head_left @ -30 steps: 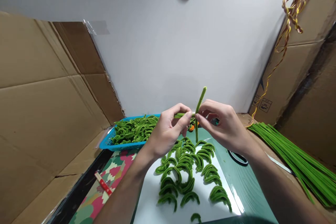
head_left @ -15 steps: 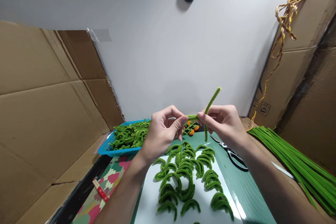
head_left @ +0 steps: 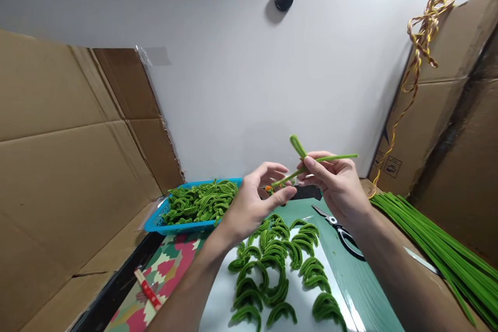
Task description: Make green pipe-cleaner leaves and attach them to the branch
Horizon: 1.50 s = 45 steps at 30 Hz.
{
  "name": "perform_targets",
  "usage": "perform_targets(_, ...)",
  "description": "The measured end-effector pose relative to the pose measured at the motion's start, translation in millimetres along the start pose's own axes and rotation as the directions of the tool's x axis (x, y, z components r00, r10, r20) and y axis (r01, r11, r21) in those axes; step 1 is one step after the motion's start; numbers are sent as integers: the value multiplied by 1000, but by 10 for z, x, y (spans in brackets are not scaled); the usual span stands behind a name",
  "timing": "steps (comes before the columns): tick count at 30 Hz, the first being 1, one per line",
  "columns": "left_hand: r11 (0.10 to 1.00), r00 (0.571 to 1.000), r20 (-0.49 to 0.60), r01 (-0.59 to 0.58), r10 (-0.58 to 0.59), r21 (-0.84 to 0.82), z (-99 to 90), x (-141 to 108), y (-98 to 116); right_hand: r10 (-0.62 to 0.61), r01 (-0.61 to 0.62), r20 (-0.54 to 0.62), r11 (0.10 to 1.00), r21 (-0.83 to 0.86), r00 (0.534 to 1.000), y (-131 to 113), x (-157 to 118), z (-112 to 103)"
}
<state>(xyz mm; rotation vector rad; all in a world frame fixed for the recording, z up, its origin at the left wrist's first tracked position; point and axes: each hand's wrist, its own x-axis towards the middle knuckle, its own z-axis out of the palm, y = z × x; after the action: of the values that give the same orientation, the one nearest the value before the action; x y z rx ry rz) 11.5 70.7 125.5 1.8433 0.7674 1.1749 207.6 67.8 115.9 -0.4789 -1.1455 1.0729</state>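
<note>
Above the work surface, my right hand [head_left: 334,179] pinches a green pipe cleaner [head_left: 298,146] between thumb and fingers. One part of it is folded into a narrow loop pointing up and left; straight lengths stick out to either side. My left hand [head_left: 264,189] is just left of it, thumb and fingers apart around the lower-left end, not visibly gripping it. Below both hands, several curved green pipe cleaner pieces [head_left: 272,259] lie in rows on a white sheet [head_left: 221,298].
A blue basket [head_left: 155,223] heaped with bent green pieces stands left. Scissors [head_left: 342,233] lie right on the green mat [head_left: 373,285]. Long green pipe cleaners [head_left: 439,249] and a blade [head_left: 422,261] lie far right. Orange flowers [head_left: 269,190] show behind my left hand. Cardboard walls [head_left: 78,166] flank the table.
My left hand has let go of the pipe cleaner and opened. The right hand has turned the piece, so its folded loop now points up and the long length lies nearly level.
</note>
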Motion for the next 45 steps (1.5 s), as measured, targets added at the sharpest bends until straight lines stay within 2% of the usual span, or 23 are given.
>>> perform_targets(2, 996, 1000, 6, 25, -25, -83, 65, 3, -35, -7, 7, -16, 999, 33, 1000, 15, 5, 7)
perform_targets(5, 981, 996, -88, -32, 15, -189, 110, 6, -55, 17, -17, 19, 1000, 13, 1000, 26, 5, -1)
perform_targets(7, 977, 987, -152, -78, 48, -197, 95, 10, -55, 45, -45, 52, 999, -10, 998, 32, 3, -7)
perform_targets(13, 984, 951, -290, -143, 107, -105, 30, 9, -67, 145, -125, 145, 983, -137, 979, 31, -29, 65)
perform_targets(19, 979, 872, -445, -195, 204, 67, 140, -55, -57, 154, -118, 194, 976, -186, 969, 51, -97, 173)
perform_targets(25, 982, 867, -460, -159, 189, 104, 188, -55, -71, 154, -95, 222, 962, -256, 963, 95, -114, 157)
perform_targets(32, 986, 906, -395, -107, 150, 128, 240, -40, -141, 168, -90, 212, 938, -335, 963, 85, -60, 61)
perform_targets(36, 985, 905, -395, -119, 160, 126, 228, -29, -155, 216, -119, 244, 925, -361, 945, 50, -10, -7)
perform_targets(40, 988, 891, -428, -140, 153, 63, 203, -17, -129, 223, -142, 255, 944, -299, 941, -11, 35, -52)
perform_targets(45, 985, 905, -395, -171, 160, 7, 196, -7, -95, 138, -106, 218, 983, -152, 966, -47, 73, -86)
